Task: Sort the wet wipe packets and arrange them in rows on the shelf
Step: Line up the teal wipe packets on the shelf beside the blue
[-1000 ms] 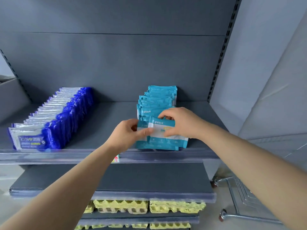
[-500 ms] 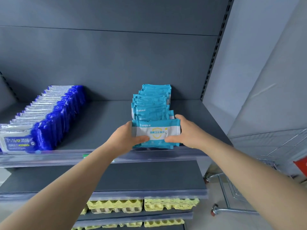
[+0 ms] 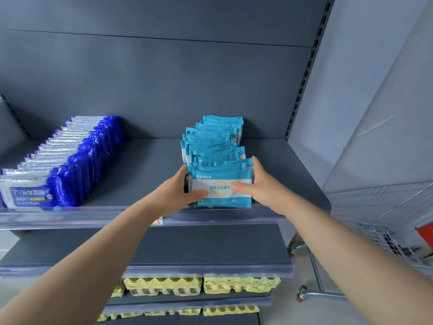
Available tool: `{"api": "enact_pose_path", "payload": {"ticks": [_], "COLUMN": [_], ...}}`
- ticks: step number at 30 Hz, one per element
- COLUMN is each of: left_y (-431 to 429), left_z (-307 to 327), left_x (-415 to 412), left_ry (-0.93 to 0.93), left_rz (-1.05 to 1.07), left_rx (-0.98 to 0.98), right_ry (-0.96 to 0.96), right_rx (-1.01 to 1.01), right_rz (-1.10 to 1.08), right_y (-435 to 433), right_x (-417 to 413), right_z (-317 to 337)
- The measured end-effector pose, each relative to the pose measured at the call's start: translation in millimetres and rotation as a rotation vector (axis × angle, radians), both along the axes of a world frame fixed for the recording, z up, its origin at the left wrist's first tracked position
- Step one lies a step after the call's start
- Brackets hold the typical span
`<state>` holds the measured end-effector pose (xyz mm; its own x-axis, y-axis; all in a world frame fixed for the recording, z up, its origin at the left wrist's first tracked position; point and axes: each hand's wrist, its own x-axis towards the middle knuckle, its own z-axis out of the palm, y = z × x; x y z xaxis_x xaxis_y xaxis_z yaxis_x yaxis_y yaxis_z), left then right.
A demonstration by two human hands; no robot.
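Observation:
A row of teal wet wipe packets point(image 3: 212, 141) stands upright on the grey shelf point(image 3: 145, 174), running from the back panel to the front edge. The front teal packet point(image 3: 221, 178) has a white label facing me. My left hand point(image 3: 178, 193) holds its left side with the thumb across the lower front. My right hand point(image 3: 260, 184) holds its right side, thumb on the label and fingers along the right edge of the packets behind. A second row of blue and white wet wipe packets point(image 3: 70, 160) stands at the shelf's left.
A clear price rail point(image 3: 70, 216) runs along the shelf's front edge. Below is another grey shelf point(image 3: 199, 245), then yellow egg trays point(image 3: 164, 283). A wire trolley point(image 3: 386, 233) with a red item point(image 3: 425, 235) stands at the right, beside a grey wall.
My right hand came down from the top of the front teal packet to its right side. The packet now stands squared against the row, and the view has tilted slightly.

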<state>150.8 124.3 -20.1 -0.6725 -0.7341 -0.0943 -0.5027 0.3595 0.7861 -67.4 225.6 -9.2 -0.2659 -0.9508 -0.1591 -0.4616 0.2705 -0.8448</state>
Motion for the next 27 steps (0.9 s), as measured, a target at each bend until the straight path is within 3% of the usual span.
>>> {"api": "enact_pose_path", "payload": {"ticks": [5, 9, 15, 21, 24, 27], "left_y": [1, -4, -13, -12, -29, -51], "left_z": [1, 15, 20, 10, 15, 21], "left_x": [-6, -2, -29, -45, -43, -43], "left_ry": [-0.058, 0.131, 0.2, 0.198, 0.28, 0.22], "left_rz": [-0.047, 0.034, 0.064, 0.078, 0.233, 0.4], "left_rx": [0.031, 0.155, 0.236, 0.133, 0.037, 0.013], "right_ry": [0.1, -0.008, -0.185, -0.177, -0.22, -0.315], "right_rx": [0.077, 0.053, -0.009, -0.054, -0.081, -0.092], "right_rz": [0.036, -0.041, -0.023, -0.092, -0.18, -0.221], "right_y": [-4, -7, -16, -9, -17, -37], "right_x": [18, 8, 18, 2, -4, -10], "right_z": [-1, 13, 10, 9, 17, 21]}}
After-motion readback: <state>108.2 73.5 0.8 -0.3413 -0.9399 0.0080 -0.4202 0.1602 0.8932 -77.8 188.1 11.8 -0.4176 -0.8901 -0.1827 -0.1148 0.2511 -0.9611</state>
